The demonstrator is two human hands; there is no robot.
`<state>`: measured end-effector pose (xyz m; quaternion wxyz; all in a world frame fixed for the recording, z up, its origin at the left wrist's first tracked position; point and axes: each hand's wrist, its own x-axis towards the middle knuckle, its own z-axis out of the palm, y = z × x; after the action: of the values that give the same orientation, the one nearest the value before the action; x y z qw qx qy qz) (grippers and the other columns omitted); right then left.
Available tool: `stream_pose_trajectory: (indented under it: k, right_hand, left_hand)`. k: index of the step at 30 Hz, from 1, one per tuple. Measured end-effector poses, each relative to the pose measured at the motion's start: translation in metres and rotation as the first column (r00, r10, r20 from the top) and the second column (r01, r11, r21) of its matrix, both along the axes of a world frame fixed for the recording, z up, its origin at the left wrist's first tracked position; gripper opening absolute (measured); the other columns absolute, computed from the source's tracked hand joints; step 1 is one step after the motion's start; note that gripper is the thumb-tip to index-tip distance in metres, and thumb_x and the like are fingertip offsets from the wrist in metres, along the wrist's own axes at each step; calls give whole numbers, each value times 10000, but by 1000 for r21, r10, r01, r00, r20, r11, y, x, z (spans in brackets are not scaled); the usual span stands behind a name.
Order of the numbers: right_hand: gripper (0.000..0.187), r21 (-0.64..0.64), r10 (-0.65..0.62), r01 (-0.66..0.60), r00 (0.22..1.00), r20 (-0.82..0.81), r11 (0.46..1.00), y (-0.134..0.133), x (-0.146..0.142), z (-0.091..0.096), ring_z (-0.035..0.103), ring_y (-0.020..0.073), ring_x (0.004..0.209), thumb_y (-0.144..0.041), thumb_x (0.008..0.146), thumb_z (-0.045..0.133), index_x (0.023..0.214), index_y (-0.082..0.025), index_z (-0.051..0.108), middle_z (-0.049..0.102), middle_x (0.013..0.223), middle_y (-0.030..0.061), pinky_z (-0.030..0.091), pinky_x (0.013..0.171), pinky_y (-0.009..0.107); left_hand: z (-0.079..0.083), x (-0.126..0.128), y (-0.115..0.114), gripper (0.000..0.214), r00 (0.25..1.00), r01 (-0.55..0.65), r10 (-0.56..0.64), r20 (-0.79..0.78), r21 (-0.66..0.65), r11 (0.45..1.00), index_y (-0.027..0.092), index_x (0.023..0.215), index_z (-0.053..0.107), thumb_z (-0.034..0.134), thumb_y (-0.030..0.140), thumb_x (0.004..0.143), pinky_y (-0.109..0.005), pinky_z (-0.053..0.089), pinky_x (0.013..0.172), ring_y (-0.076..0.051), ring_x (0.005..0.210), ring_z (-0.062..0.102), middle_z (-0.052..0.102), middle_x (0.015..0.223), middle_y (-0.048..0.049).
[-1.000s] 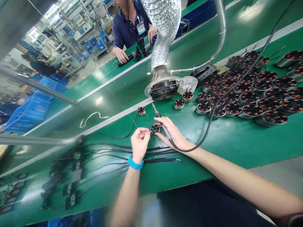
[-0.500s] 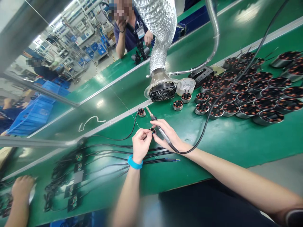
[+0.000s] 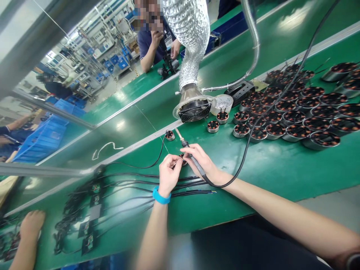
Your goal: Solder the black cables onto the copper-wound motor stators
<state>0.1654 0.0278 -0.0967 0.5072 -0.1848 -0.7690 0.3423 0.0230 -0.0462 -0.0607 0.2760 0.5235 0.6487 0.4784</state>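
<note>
In my right hand (image 3: 206,165) is a soldering iron (image 3: 199,165), its tip pointing up and away from me and its cord looping over my forearm. My left hand (image 3: 170,170), above a blue wristband (image 3: 161,195), is closed in a pinch at a small wound motor stator (image 3: 184,162). What the pinch holds is too small to make out. The right fingertips come close to the left ones over this stator, which they partly cover. Several black cables (image 3: 140,190) run beneath my left wrist, their ends lying to its right.
A fume extractor (image 3: 195,110) with a foil duct stands beyond my hands, beside a pale cup (image 3: 222,103). Another stator (image 3: 170,135) with a cable lies near the iron's tip. Rows of stators (image 3: 292,116) cover the right side. A co-worker's hand (image 3: 32,223) rests at far left.
The right fingertips have drawn in nearer to the left ones above the stator. The left hand keeps its pinch, and the whole view has shifted slightly.
</note>
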Motion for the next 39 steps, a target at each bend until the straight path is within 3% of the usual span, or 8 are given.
stream_pose_trajectory:
  k: [8, 12, 16, 23, 31, 39]
  right_hand:
    - [303, -26, -134, 133, 989, -61, 991, 0, 7, 10, 653, 173, 901, -146, 985, 511, 1266, -243, 573, 620, 1047, 77, 569, 818, 316]
    - [150, -129, -255, 240, 959, -123, 962, 1, 19, 14, 686, 170, 819, -199, 975, 550, 1081, -216, 655, 700, 918, 47, 565, 769, 308]
    - [164, -219, -242, 191, 941, -238, 957, 0, 28, 11, 666, 155, 654, -242, 966, 535, 873, -202, 664, 677, 730, 15, 536, 615, 279]
    - [195, -226, -197, 137, 943, -268, 965, -3, 28, 9, 541, 127, 440, -260, 948, 537, 832, -204, 682, 557, 528, -32, 444, 463, 262]
    - [204, -200, -162, 115, 958, -237, 973, -4, 26, 14, 511, 117, 415, -245, 946, 524, 819, -202, 679, 538, 505, -40, 427, 450, 257]
    - [193, -294, -234, 143, 923, -305, 945, -5, 26, 9, 541, 126, 447, -256, 947, 549, 829, -202, 692, 558, 540, -27, 450, 467, 262]
  left_hand:
    - [-5, 6, 3, 168, 994, -112, 112, -8, 5, 994, 169, 809, 644, 614, 301, 908, -242, 472, 693, -134, 731, 590, 610, 792, -26]
    - [-6, 7, 4, 174, 990, -139, 139, -35, -13, 990, 166, 803, 650, 611, 301, 905, -237, 475, 696, -132, 735, 602, 621, 796, -29]
    - [-6, 7, 5, 169, 989, -149, 148, -24, -50, 988, 162, 795, 657, 619, 294, 895, -235, 472, 688, -131, 725, 607, 634, 778, -29]
    - [-8, 6, 6, 177, 986, -163, 165, 28, -65, 984, 155, 799, 664, 639, 311, 880, -244, 482, 703, -138, 735, 617, 656, 778, -37]
    - [-6, 6, 5, 185, 985, -167, 169, 24, -67, 984, 154, 800, 671, 644, 318, 881, -238, 489, 702, -137, 733, 624, 662, 778, -38]
    - [-9, 5, 5, 195, 985, -168, 171, 37, -74, 983, 151, 812, 665, 650, 332, 883, -238, 487, 698, -134, 725, 619, 662, 776, -37]
